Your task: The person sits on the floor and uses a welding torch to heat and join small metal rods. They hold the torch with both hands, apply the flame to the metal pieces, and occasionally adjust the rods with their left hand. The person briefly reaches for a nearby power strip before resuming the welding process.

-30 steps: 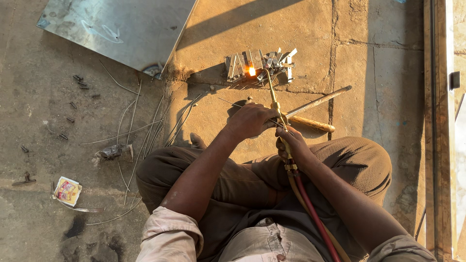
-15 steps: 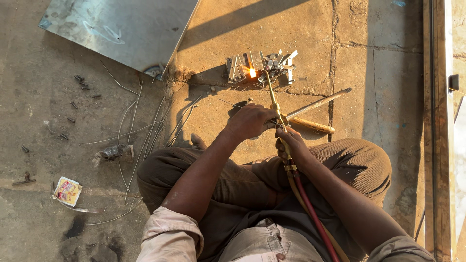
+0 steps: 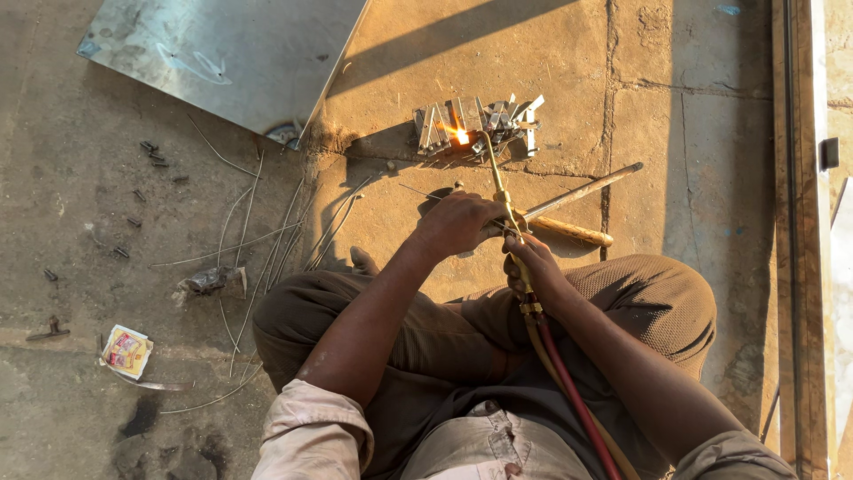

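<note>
I squat on a concrete floor. My right hand [image 3: 533, 267] grips the brass handle of a gas torch [image 3: 502, 191], with a red hose [image 3: 569, 391] trailing back past my lap. My left hand [image 3: 458, 222] is closed on the torch just ahead of the right, and a thin wire sticks out to its left. The torch tip burns with a small orange flame [image 3: 460, 135] against a cluster of small metal pieces [image 3: 475, 120] standing on the floor.
A metal sheet [image 3: 222, 53] lies at the upper left. Thin wire rods [image 3: 258, 231] are scattered on the floor to the left. A wooden-handled tool with a long steel shaft [image 3: 569, 209] lies beside my hands. A small printed packet [image 3: 126, 351] lies lower left.
The flame stays on the metal pieces. Both hands keep their hold with only slight shifts.
</note>
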